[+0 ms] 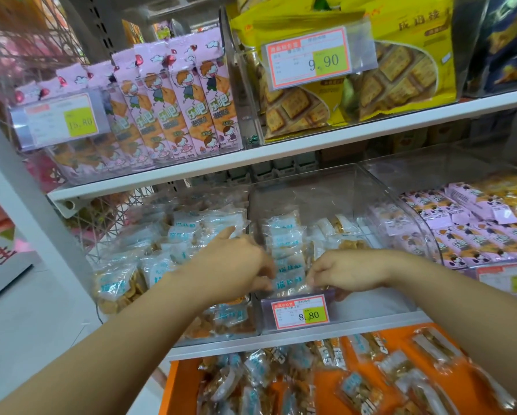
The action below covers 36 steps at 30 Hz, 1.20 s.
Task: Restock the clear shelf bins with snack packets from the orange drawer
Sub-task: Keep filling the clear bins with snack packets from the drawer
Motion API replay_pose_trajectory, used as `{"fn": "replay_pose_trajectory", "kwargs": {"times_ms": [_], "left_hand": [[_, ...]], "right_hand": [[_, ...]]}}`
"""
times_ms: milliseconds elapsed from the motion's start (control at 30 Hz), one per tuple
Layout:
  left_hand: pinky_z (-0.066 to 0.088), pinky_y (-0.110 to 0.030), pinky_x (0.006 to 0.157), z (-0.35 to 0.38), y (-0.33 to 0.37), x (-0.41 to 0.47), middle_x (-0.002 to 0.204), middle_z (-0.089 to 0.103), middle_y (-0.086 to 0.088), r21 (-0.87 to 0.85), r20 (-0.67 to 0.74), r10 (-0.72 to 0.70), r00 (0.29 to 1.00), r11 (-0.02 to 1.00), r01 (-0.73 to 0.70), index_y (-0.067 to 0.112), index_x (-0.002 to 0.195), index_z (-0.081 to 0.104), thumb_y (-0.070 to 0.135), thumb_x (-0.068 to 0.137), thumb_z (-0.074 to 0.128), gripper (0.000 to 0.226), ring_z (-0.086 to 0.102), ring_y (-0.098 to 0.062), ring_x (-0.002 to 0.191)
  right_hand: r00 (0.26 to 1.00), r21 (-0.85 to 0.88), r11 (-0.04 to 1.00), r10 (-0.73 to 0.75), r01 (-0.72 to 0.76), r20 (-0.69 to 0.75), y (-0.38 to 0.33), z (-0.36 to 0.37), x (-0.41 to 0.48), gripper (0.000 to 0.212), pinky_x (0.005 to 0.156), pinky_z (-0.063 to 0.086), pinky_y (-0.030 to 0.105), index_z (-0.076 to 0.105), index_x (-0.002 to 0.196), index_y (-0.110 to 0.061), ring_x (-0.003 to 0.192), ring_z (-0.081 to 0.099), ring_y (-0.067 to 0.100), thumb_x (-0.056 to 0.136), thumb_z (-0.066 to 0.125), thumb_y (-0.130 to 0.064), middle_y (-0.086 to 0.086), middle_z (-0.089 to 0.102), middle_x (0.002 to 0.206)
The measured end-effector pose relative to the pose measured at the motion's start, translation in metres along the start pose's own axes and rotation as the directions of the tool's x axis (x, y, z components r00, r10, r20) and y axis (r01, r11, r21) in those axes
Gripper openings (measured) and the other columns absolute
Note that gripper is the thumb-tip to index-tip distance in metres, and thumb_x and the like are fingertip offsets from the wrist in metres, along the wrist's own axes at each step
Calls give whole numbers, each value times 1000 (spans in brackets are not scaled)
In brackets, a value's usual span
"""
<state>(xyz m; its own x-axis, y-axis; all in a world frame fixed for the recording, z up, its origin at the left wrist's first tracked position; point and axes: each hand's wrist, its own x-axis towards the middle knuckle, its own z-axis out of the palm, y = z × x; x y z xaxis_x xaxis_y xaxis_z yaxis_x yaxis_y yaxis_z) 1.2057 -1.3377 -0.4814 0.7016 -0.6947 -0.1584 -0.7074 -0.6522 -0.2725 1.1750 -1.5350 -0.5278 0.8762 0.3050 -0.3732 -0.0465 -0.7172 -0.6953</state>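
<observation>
A white shop shelf (pixel 191 172) holds clear bins. In the middle clear bin (pixel 311 187), a row of snack packets (pixel 285 244) stands up. The right hand (pixel 347 271) seems to pinch the front packet in its grip. The left hand (pixel 236 265) curls its fingers against the row; I cannot tell its grip. More lie in the orange drawer (pixel 169 393) below.

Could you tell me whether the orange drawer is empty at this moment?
No, many snack packets lie scattered in the orange drawer.
</observation>
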Motion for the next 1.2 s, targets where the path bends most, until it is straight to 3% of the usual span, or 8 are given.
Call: {"fn": "replay_pose_trajectory", "kwargs": {"times_ms": [133, 267, 433, 600, 767, 867, 1100, 1200], "left_hand": [[-4, -53, 116, 14, 4, -20, 137, 46, 16, 44, 10, 48, 999, 998, -48, 38, 118, 60, 62, 86, 49, 41, 12, -13, 144], [-11, -55, 115, 22, 5, -19, 142, 41, 13, 114, -45, 68, 997, 991, -63, 37, 120, 58, 55, 89, 52, 36, 5, -16, 146], [-13, -55, 113, 24, 4, -17, 148, 37, 10, 147, -44, 62, 997, 988, -55, 35, 129, 51, 54, 90, 49, 43, 2, -17, 147], [-13, -56, 112, 23, 6, -20, 152, 31, 5, 171, -47, 71, 996, 983, -62, 35, 132, 50, 54, 92, 46, 44, -1, -21, 147], [-12, -55, 115, 24, 6, -23, 153, 29, 4, 169, -60, 82, 995, 983, -71, 38, 135, 47, 53, 94, 44, 44, -2, -21, 147], [-13, -54, 114, 25, 6, -23, 151, 31, 6, 168, -65, 81, 995, 983, -69, 37, 134, 48, 53, 93, 45, 44, -1, -21, 147], [-17, -51, 112, 26, 5, -22, 148, 34, 7, 146, -80, 82, 993, 987, -70, 37, 131, 52, 54, 93, 46, 42, -1, -20, 147], [-16, -52, 112, 25, 6, -21, 148, 35, 8, 134, -85, 87, 993, 988, -75, 38, 131, 52, 54, 92, 47, 42, -1, -19, 147]], "right_hand": [[1000, 8, 1000, 15, -15, -17, -4, 4, 1, 18, 86, 55, 33, 60, 91, -16, 84, 56, 16, 97, 43, -12, 0, 57, 84], [1000, -43, 999, 19, -20, -15, -7, 9, 7, 22, 73, 54, 24, 62, 103, -2, 75, 55, 9, 97, 42, -9, 1, 58, 84], [999, 25, 999, 39, -39, -4, -7, 12, 15, 6, 51, 44, 12, 50, 90, -11, 63, 50, 5, 96, 49, -11, 1, 54, 77], [995, 50, 996, 82, -80, -47, -9, -2, 13, 22, 60, 52, 26, 49, 92, -10, 63, 57, 10, 88, 65, -25, 3, 56, 75], [982, -28, 998, 54, -60, -183, -4, -4, 19, 54, 92, 52, 38, 37, 138, -20, 109, 56, 20, 91, 59, -30, 1, 49, 129], [988, -263, 964, -1, -40, -153, -7, 4, 23, 37, 85, 46, 32, 55, 125, -12, 91, 57, 14, 93, 53, -30, 6, 61, 116], [984, -269, 963, -45, -3, -174, -5, -14, 25, 20, 82, 49, 37, 70, 73, -24, 82, 62, 20, 88, 60, -34, -1, 69, 83], [983, -264, 964, -69, 22, -171, 2, -12, 26, 16, 87, 47, 31, 69, 80, -29, 88, 60, 11, 90, 59, -37, -12, 65, 86]]}}
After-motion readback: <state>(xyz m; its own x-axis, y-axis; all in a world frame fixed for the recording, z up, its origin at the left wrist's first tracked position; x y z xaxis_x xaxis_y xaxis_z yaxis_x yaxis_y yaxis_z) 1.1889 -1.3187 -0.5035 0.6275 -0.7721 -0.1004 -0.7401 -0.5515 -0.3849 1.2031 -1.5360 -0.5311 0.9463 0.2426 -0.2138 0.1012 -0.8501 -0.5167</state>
